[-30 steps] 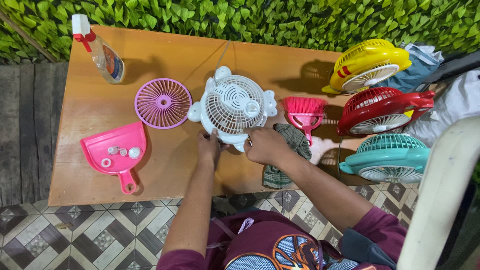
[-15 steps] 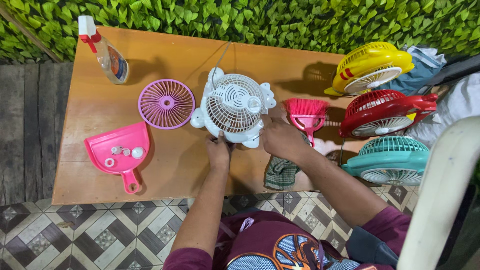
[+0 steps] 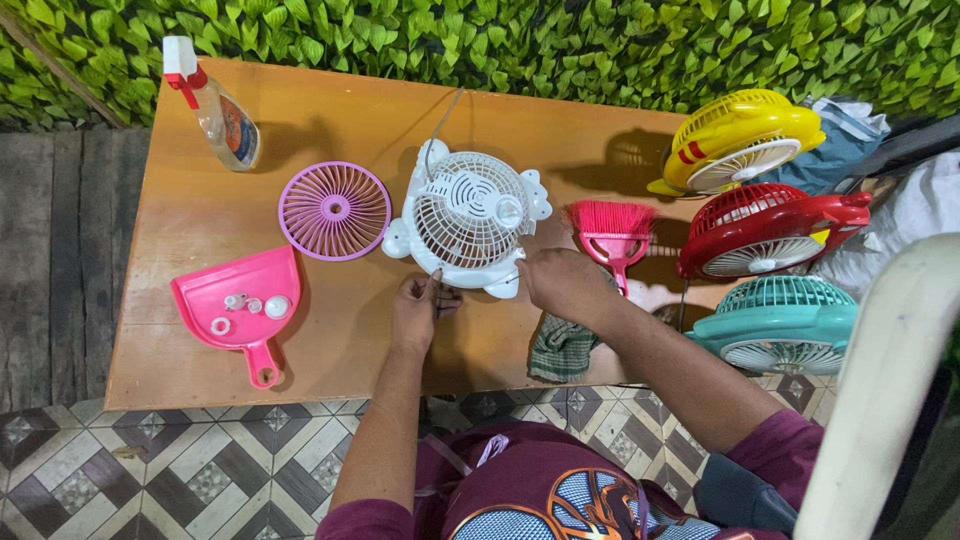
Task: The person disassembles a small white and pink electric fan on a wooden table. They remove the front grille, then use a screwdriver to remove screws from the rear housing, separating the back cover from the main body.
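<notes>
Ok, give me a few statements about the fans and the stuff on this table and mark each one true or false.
1. Both hands touch the white fan. True: the left hand and right hand are at its near edge.
2. The purple grille lies right of the white fan. False: it lies to its left.
3. Small white parts lie in the pink dustpan. True.
4. The spray bottle stands upright. False: it lies on its side.
5. The pink brush lies inside the dustpan. False: it lies right of the white fan.

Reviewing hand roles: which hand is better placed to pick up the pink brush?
Right. The right hand grips the white fan's edge directly beside the pink brush; the left hand sits across the fan, farther away.
</notes>
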